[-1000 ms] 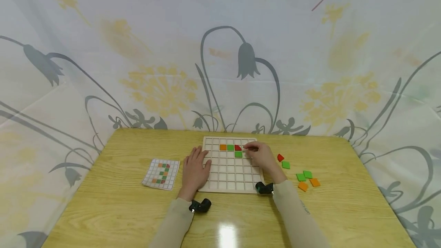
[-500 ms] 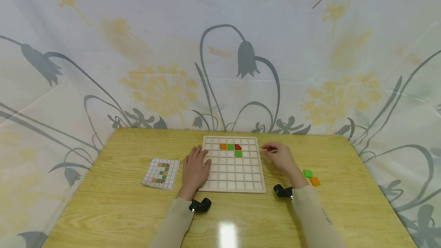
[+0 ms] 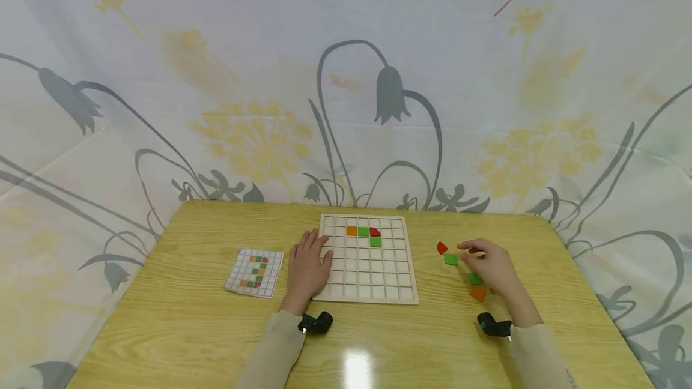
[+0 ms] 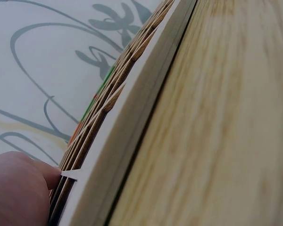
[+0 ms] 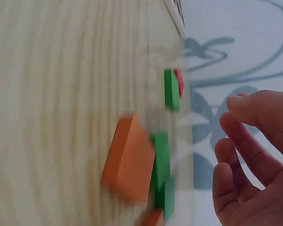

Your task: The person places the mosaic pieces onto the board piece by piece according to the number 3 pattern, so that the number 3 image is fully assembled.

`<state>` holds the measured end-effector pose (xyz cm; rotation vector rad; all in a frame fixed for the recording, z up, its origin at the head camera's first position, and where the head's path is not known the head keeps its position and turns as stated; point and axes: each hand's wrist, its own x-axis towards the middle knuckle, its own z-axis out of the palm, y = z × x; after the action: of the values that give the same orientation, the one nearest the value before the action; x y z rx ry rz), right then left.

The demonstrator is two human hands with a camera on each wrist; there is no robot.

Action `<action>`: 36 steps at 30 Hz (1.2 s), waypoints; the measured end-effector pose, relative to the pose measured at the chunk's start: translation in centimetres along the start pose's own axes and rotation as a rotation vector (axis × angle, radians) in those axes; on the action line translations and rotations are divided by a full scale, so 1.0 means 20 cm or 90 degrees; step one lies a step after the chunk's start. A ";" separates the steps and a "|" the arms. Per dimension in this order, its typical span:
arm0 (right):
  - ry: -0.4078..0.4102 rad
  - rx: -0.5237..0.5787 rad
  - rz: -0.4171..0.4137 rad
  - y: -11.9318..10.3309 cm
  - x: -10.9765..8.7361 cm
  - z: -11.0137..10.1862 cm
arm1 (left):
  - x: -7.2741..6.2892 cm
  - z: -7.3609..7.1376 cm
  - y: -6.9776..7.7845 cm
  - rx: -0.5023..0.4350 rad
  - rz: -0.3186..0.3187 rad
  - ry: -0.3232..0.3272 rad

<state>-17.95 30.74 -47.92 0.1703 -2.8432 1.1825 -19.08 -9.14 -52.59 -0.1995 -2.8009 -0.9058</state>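
Observation:
A pale wooden grid board (image 3: 367, 275) lies mid-table with an orange square tile (image 3: 352, 231), a green tile (image 3: 363, 231) and a red rounded tile (image 3: 375, 232) in one row, plus another green tile (image 3: 375, 242) below the red one. My left hand (image 3: 309, 264) rests on the board's left edge with fingers extended. To the right, my right hand (image 3: 493, 266) hovers above loose tiles, fingers loosely bent and holding nothing in the right wrist view. Near it lie a red tile (image 3: 442, 248), a green tile (image 3: 451, 260), another green tile (image 3: 474, 279) and an orange tile (image 3: 478, 293); the hand hides others.
A paper card (image 3: 254, 272) printed with a coloured grid pattern lies left of the board. The wooden table (image 3: 178, 329) ends at the back against a flower-printed cloth (image 3: 259, 77).
My right hand has moved right, from the board across to the loose tiles. The left hand has stayed on the board, and the tiles on the board look the same.

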 end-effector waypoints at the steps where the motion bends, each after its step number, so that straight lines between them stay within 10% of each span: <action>1: 0.003 -0.011 0.000 0.02 -0.02 -0.02 | 0.00 0.00 0.00 -0.001 0.000 -0.001; 12: 0.020 -0.094 0.008 0.18 -0.24 -0.15 | -0.01 0.01 0.01 0.001 -0.003 -0.013; 24: -0.088 0.101 0.044 0.28 -0.25 -0.16 | 0.01 0.01 -0.01 0.006 0.000 -0.005; 36: -0.079 0.108 0.033 0.29 -0.25 -0.14 | 0.00 0.00 0.00 0.004 -0.007 -0.014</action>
<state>-13.73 37.24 -50.54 0.1851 -2.8645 1.4747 -19.14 -9.15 -52.56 -0.1952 -2.8276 -0.9019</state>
